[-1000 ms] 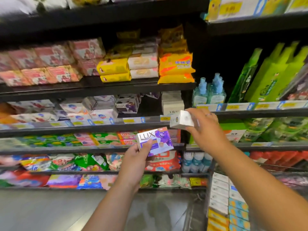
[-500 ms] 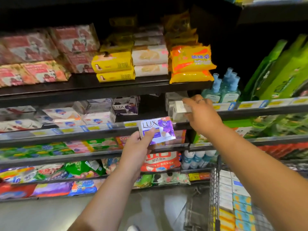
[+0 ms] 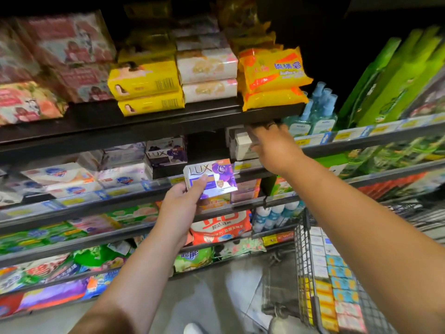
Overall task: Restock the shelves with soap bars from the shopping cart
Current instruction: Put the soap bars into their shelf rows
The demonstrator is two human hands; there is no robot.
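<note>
Right hand (image 3: 272, 145) has pushed deeper into shelf (image 3: 134, 190) since 0.5 s ago. White box (image 3: 242, 147) now sits in its stack; grip on it cannot be told. Left hand (image 3: 180, 203) holds LUX bar (image 3: 212, 177), long axis 9–3. Shelved LUX (image 3: 166, 153) lies at 10 o'clock; left hand nearer.

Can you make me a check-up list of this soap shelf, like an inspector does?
Surface: shelf with price tags, packed with soap boxes.
Job's things: purple LUX soap box in hand; white soap box at the shelf; more boxed soaps in the shopping cart.
Clutter: yellow soap packs, blue pump bottles, green pouches.
Grippers: left hand grips the LUX box; right hand touches the white box, grip unclear.
Cables: nothing seen.
Surroundings: grey tiled floor.
</note>
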